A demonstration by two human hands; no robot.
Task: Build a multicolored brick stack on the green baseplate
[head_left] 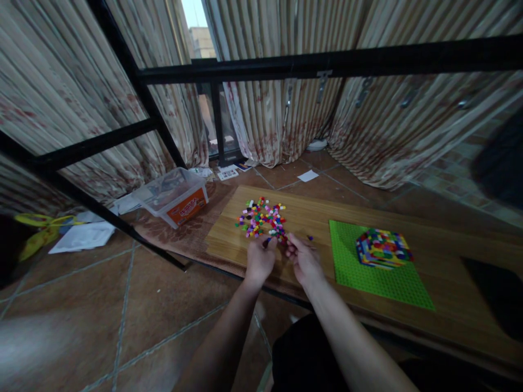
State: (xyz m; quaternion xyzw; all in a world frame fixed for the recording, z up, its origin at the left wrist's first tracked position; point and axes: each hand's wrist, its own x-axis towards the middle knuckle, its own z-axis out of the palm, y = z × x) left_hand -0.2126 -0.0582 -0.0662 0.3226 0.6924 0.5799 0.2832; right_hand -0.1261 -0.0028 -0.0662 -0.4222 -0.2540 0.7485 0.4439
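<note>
My left hand [260,260] is at the near edge of a loose pile of small coloured toy bricks [261,218], its thumb and fingers drawn together. A hand's width to the right, my right hand [305,260] has its fingers curled in a pinch towards the left one. Whatever lies in either set of fingers is too small and dark to make out. To the right, a multicoloured block built of toy bricks [383,247] stands on a green studded baseplate [347,272]. One stray dark brick [310,237] lies between the pile and the baseplate.
The wooden board [229,218] carries all the bricks. Left of it, a clear plastic tub [174,196] with an orange label rests on a brown patterned cloth [163,239]. A black metal frame [253,71] crosses before striped curtains [278,120]. A dark flat object [494,288] lies far right.
</note>
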